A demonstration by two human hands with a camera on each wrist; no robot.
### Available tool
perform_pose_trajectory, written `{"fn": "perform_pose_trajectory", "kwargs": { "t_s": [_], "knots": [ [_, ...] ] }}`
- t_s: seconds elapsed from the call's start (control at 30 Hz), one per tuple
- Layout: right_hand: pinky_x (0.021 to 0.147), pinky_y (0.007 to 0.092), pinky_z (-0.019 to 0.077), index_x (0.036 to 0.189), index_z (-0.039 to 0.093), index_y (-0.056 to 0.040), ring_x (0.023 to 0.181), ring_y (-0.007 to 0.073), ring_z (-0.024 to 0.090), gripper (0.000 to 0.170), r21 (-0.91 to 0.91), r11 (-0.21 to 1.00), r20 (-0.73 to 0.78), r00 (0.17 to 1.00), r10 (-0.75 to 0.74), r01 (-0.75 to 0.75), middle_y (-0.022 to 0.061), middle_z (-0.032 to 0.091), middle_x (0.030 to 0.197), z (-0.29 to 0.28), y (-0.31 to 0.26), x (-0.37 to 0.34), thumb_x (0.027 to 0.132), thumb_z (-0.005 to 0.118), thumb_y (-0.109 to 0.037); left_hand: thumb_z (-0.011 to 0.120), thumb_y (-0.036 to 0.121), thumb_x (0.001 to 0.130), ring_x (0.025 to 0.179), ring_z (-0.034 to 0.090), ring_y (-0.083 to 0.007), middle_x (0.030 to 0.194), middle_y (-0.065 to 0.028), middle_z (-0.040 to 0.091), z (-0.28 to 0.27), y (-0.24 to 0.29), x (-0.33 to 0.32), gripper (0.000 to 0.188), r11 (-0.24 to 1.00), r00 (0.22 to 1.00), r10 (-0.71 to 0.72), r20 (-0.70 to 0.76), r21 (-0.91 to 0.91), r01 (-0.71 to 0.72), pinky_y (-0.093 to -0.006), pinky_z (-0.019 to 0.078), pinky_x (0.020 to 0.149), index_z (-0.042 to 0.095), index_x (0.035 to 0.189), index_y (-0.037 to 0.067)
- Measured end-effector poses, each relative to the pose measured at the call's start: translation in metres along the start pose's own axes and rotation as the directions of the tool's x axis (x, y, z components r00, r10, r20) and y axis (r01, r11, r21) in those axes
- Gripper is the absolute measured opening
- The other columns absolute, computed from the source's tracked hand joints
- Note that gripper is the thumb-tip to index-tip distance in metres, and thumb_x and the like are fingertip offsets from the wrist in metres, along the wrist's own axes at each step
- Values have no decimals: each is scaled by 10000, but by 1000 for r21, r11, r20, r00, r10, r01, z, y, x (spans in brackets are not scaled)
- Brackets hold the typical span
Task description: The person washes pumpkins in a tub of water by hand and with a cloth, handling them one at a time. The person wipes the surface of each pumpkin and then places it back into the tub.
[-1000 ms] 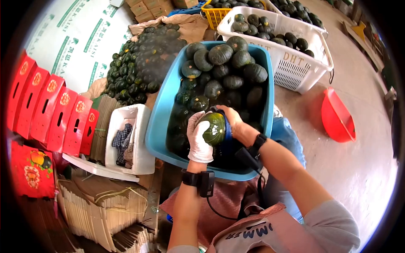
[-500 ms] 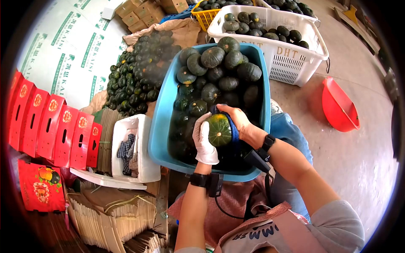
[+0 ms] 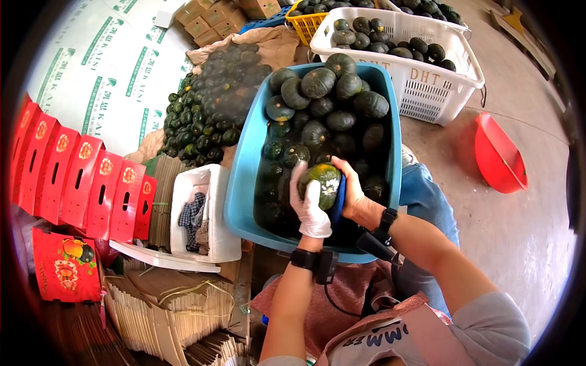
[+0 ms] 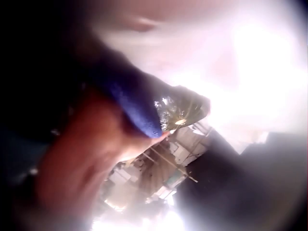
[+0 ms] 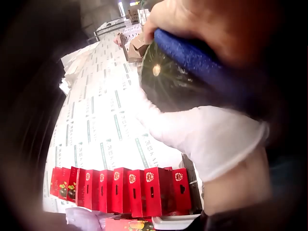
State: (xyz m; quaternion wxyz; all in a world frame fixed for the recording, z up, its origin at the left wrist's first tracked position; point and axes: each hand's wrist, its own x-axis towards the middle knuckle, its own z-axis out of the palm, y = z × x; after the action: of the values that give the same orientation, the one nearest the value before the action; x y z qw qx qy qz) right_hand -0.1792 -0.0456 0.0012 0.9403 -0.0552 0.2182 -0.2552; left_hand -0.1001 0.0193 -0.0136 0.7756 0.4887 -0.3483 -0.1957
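Observation:
Over the near part of a blue tub [image 3: 235, 201], a green pumpkin [image 3: 325, 182] is held between both hands. My left hand [image 3: 311, 204], in a white glove, grips its left side with the thumb across the near face. Bare, my right hand [image 3: 353, 190] holds a blue cloth [image 3: 337, 210] against the right side. In the right wrist view, the cloth [image 5: 192, 60] lies between the right hand [image 5: 207, 21] and the pumpkin [image 5: 168, 86], whose pale round scar faces outward. Several dark green pumpkins [image 3: 317, 82] are heaped in the tub's far part.
A white foam box [image 3: 229, 235] with cloths inside stands left of the tub, beside red cartons [image 3: 85, 177]. More pumpkins [image 3: 201, 116] lie on brown sheeting behind. A white crate [image 3: 427, 91] of pumpkins and a red basin [image 3: 497, 158] are to the right.
Between both hands the pumpkin has turned, so its pale scar no longer faces the head camera as squarely as half a second ago. The cloth stays under the right hand.

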Motion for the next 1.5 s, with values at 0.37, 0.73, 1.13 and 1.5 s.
{"fn": "perform_pose_trajectory", "kwargs": {
  "t_s": [0.37,0.73,1.13,1.5],
  "knots": [
    [893,391,500,1000,666,-46,895,277,646,553,38,999,87,996,-25,22,135,694,1000,12,-7,3,860,544,-566,573,154,868,1093,528,-197,1218,-86,522,11,-2,-6,468,955,975,-222,-30,-206,211,-335,445,958,424,1299,47],
    [1031,331,382,1256,557,-23,1167,245,543,657,-336,930,-159,964,-213,150,127,605,1255,-14,0,29,971,326,-568,841,56,652,1095,587,-234,1227,-144,573,-1,10,23,652,799,889,363,280,397,-452,-345,473,951,513,1214,20],
    [822,447,441,891,622,18,886,462,575,584,-867,-387,487,694,-531,313,251,622,812,12,10,-7,974,368,-502,709,117,703,1059,548,-367,1111,-195,598,-8,14,27,457,532,835,-367,410,829,-173,-442,453,885,553,1117,2],
    [765,391,491,792,623,-55,775,227,608,455,-292,929,-245,921,-303,228,130,645,823,-8,-16,35,925,496,-471,756,-43,619,1102,580,-253,1188,-151,585,-3,16,7,562,806,916,218,336,467,-363,-346,447,981,533,1132,9]
  ]
}}
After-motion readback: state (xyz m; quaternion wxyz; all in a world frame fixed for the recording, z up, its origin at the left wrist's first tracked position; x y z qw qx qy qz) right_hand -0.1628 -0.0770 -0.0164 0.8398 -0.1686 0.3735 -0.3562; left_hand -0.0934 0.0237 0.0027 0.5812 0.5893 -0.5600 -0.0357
